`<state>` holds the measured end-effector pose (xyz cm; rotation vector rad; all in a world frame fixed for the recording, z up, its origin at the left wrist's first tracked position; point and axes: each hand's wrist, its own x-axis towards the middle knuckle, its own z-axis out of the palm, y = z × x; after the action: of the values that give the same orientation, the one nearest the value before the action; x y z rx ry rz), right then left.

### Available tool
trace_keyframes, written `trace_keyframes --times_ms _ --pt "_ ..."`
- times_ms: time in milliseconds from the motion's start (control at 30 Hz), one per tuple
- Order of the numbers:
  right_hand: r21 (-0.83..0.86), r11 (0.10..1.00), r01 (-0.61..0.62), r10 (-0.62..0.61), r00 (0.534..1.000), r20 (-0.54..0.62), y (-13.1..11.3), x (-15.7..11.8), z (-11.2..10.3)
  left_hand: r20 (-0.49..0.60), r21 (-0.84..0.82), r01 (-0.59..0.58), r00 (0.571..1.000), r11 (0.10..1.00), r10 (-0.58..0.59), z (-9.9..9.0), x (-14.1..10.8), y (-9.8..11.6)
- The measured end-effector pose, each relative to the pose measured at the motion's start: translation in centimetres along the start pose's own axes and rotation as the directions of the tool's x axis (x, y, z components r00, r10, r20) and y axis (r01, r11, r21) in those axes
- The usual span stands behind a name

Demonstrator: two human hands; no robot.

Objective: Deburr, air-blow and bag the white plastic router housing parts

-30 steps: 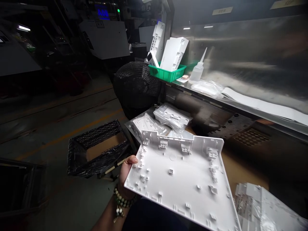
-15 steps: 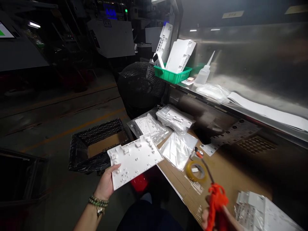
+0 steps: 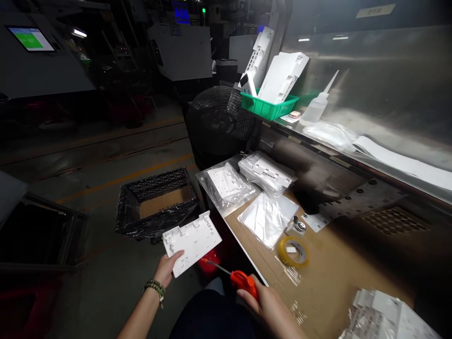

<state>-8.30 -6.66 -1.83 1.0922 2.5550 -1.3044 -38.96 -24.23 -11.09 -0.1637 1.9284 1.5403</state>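
The head view showed the left hand (image 3: 165, 268) pinching a white panel (image 3: 194, 242) by its near left part, thumb laid over the studded face and the fingers hidden beneath. The panel was tilted in the air, left of the bench (image 3: 339, 268) and just to the near right of a black crate (image 3: 153, 188). The right hand (image 3: 257, 294) was wrapped around an orange-handled tool (image 3: 243, 282), its thin shaft pointing left toward the panel's near right side; whether the tip touched could not be told.

On the bench, a yellow tape roll (image 3: 283, 252) lay to the right of the tool, with a pile of clear bags (image 3: 266, 219) just beyond it. Two bagged bundles sat at the far left end, and bagged white parts (image 3: 391, 313) lay at the near right. Farther back, a green tray (image 3: 270, 110) held upright white pieces beside a squeeze bottle (image 3: 314, 110). A black fan (image 3: 221, 120) stood behind the bench's far left end.
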Motion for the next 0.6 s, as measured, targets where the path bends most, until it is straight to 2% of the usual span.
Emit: trace_keyframes --times_ms 67,133,233,300,367,433,500,533,600 --pt "0.026 1.000 -0.016 0.015 0.999 0.034 0.0 -0.3 -1.2 0.059 0.164 -0.124 0.992 0.979 0.116 -1.2 0.3 0.9" --pt "0.060 0.997 -0.045 0.039 0.995 0.095 -0.1 -0.7 -2.5 0.194 0.288 -0.258 0.959 0.922 0.208 -2.3 0.6 2.1" --pt "0.062 0.993 -0.104 0.093 0.982 0.162 -0.3 -1.4 -4.0 0.384 0.350 -0.404 0.885 0.845 0.264 -3.1 1.0 3.2" --pt "0.055 0.991 -0.121 0.110 0.978 0.179 -0.2 -1.8 -4.5 0.418 0.359 -0.428 0.868 0.829 0.267 -3.1 1.0 3.2" --pt "0.058 0.992 -0.115 0.102 0.976 0.192 -0.1 -2.3 -4.6 0.324 0.368 -0.366 0.912 0.855 0.252 -2.7 1.1 2.4" --pt "0.043 0.993 -0.113 0.105 0.981 0.163 -0.1 -2.7 -4.5 0.114 0.353 -0.233 0.972 0.906 0.206 -2.1 1.4 1.5" --pt "0.028 0.993 -0.117 0.113 0.985 0.129 -0.1 -3.0 -4.3 -0.051 0.286 -0.117 0.989 0.951 0.137 -1.4 1.8 0.8" --pt "0.027 0.992 -0.121 0.117 0.986 0.120 -0.1 -3.1 -4.3 -0.085 0.243 -0.076 0.991 0.967 0.100 -1.0 2.0 0.6" --pt "0.041 0.989 -0.139 0.134 0.985 0.107 -0.1 -3.3 -4.4 -0.082 0.159 -0.016 0.996 0.987 0.029 -0.1 2.4 0.7"
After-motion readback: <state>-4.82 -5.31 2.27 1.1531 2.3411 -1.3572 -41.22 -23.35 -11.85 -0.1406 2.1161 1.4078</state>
